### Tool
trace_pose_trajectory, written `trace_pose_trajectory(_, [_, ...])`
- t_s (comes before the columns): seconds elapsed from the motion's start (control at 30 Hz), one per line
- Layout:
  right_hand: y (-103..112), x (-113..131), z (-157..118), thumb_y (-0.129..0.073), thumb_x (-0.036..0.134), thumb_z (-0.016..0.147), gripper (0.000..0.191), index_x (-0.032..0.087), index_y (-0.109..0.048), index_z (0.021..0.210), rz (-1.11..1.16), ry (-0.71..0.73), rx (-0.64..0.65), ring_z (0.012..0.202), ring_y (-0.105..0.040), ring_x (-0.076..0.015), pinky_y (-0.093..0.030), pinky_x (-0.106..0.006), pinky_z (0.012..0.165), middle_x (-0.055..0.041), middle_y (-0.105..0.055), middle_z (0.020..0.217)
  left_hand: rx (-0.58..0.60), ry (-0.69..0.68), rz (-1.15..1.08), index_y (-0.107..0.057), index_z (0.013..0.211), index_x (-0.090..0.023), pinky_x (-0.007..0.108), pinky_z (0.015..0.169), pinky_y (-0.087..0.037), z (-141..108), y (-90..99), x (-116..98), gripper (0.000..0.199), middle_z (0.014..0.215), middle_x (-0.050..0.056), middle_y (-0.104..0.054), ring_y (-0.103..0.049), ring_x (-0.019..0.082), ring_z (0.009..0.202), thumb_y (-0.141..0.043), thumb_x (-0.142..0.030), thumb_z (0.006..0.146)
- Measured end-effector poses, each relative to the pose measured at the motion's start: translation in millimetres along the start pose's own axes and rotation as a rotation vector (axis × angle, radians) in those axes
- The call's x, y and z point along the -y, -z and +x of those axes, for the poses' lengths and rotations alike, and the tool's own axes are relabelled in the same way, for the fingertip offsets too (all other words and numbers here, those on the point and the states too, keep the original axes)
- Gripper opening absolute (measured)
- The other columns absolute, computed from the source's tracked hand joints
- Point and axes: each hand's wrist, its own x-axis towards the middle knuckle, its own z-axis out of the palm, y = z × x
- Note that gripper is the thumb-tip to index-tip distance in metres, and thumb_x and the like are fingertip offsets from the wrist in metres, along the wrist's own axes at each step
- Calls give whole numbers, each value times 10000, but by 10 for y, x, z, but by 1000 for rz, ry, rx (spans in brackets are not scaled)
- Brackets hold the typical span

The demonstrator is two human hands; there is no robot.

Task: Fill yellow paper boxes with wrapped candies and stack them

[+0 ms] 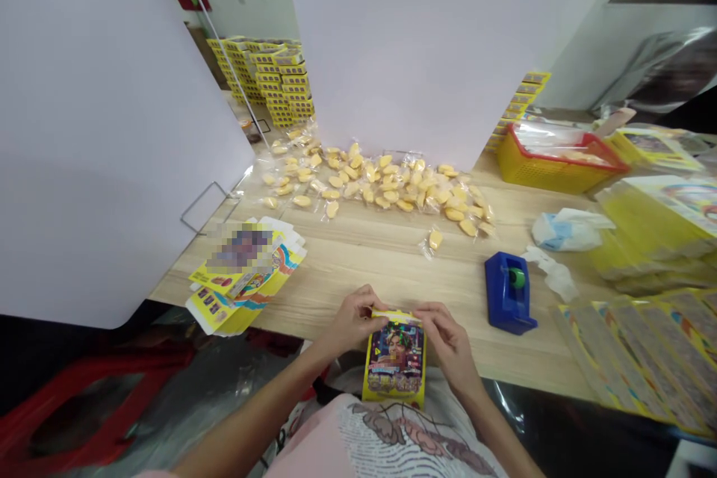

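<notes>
A yellow printed cardboard box (395, 366) is held between my two hands at the table's front edge, its lower part over my lap. My left hand (358, 319) pinches the box's far left corner with thumb and fingers. At the far right corner, my right hand (445, 328) grips the same end of the box. A whitish strip shows along that end between the fingertips; whether it is a flap I cannot tell. To the right of my right hand stands a blue tape dispenser (507, 299) with a green core.
Many small wrapped yellow pieces (386, 183) lie across the back of the wooden table (336, 258). Flattened yellow boxes (246, 276) sit at left, more stacks (644, 358) at right. Behind are a red-rimmed yellow basket (560, 168), crumpled packaging (568, 228) and white panels (414, 37).
</notes>
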Motion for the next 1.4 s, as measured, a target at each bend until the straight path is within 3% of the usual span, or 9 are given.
trace_pose_trajectory(0.2, [64,101,85,-673,358,788,170,202,-702,849,-70,-50,38,818,-610,-207,-487,-315,743,-62,-669,871,41,-30,28,-728,848,-163,253,668,-431,36,65,-72,203,830,73,-622,-569,169,774,-648,-342,796])
trace_pose_trajectory(0.4, [69,231,269,-694,383,740,218,176,-668,677,-114,-108,49,563,-498,-143,-383,-246,516,-13,-607,626,77,113,-216,-707,766,-124,244,619,-401,162,110,-115,244,700,44,-618,-545,141,653,-716,-364,728])
trace_pose_trajectory(0.63, [97,185,157,-640,354,814,177,192,-652,742,-72,-57,87,763,-588,-184,-465,-259,628,-39,-628,793,125,14,-142,-689,809,-136,240,639,-408,101,94,-39,208,841,62,-597,-553,149,744,-689,-341,769])
trace_pose_trajectory(0.77, [68,111,56,-641,338,823,159,201,-657,742,-57,-25,29,810,-597,-193,-482,-284,686,-51,-633,841,47,-32,-133,-661,755,-141,257,706,-424,43,-19,-15,189,847,61,-585,-552,163,799,-677,-328,779])
trace_pose_trajectory(0.93, [57,70,-53,-617,290,843,106,217,-691,824,-60,34,-34,881,-607,-201,-482,-328,800,-62,-653,907,11,71,-337,-595,885,-180,246,712,-441,-43,-227,-60,207,909,35,-581,-554,162,822,-685,-328,771])
trace_pose_trajectory(1.03, [253,54,-113,-620,279,831,223,230,-678,1041,-136,82,-109,1013,-581,-221,-481,-339,836,-88,-635,1075,-3,183,-448,-534,943,-211,229,647,-452,-35,-303,-12,268,846,1,-593,-564,147,739,-696,-321,761])
trace_pose_trajectory(1.17, [850,-66,-108,-620,347,809,213,182,-667,935,-315,76,-706,892,-569,-195,-473,-305,716,-89,-604,1010,-1,229,-501,-511,933,-212,213,580,-462,115,-322,16,286,805,-15,-606,-571,130,662,-709,-306,751])
trace_pose_trajectory(1.23, [1166,-161,-60,-639,420,764,278,160,-665,860,-310,-35,-878,771,-553,-174,-457,-298,664,-71,-603,916,35,232,-509,-500,943,-214,208,561,-467,197,-309,-41,302,798,-20,-610,-575,124,637,-715,-300,748])
trace_pose_trajectory(1.4, [1475,-376,128,-707,472,617,333,141,-704,657,-210,-172,-806,607,-521,-161,-425,-293,588,-40,-602,675,112,237,-438,-489,939,-216,202,524,-456,342,-231,-186,313,789,-18,-621,-593,131,609,-717,-314,747])
